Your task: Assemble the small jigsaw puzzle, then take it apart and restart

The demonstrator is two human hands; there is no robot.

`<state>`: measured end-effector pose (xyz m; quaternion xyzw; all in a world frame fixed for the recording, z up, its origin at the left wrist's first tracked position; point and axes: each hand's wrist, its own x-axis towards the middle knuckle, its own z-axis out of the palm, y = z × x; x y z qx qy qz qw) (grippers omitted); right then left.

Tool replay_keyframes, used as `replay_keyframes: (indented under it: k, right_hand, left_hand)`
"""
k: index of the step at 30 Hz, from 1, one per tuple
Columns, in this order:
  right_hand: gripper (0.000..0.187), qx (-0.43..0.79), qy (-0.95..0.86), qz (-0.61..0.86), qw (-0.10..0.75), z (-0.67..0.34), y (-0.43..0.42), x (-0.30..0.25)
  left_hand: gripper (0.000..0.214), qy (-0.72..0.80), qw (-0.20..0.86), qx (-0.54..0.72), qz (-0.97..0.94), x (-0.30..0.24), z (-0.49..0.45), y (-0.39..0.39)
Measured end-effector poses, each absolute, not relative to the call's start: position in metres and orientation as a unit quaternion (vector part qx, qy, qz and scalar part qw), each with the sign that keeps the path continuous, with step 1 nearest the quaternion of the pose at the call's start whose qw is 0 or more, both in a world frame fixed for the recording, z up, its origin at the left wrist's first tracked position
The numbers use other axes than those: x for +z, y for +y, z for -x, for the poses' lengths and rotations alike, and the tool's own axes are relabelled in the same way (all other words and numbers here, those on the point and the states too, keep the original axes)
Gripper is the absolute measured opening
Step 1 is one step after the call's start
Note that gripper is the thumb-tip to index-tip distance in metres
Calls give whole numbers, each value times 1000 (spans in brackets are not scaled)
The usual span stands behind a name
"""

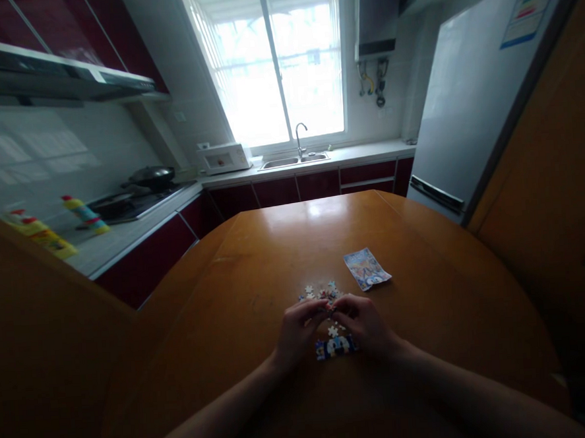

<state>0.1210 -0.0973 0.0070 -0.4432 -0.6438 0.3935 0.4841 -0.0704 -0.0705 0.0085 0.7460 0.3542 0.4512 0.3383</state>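
My left hand and my right hand meet over the wooden table, fingertips pinched together at small jigsaw pieces. The fingers hide most of what they hold. Just beyond them lies a loose pile of jigsaw pieces, some face down and pale. A pale loose piece rests below my fingertips. Nearer to me is a joined strip of puzzle, dark blue with a light blue and white figure; my right hand partly covers its right end.
A printed picture sheet lies on the brown table, right of the pile. Beyond the table are a counter with a sink, a white microwave and a stove with a wok. A fridge stands at right.
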Motion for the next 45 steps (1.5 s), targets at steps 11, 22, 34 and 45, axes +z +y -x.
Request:
replay_keyframes:
  k: [11,22,34,45]
  right_hand:
    - [16,435,-643,416,474,-126,-95,14]
    - [17,378,-647,446,490,-131,-89,14]
    - [29,241,-716,512,408,-155,-79,12]
    - [11,213,-838,484,135,-162,-106,42]
  left_hand:
    - [23,359,412,459,-701,6,69,-69]
    - [20,395,343,458,-719,7,73,-63]
    - [29,380,245,392,-801,1,80,-54]
    - [10,454,213,100,-860,57,88,-96]
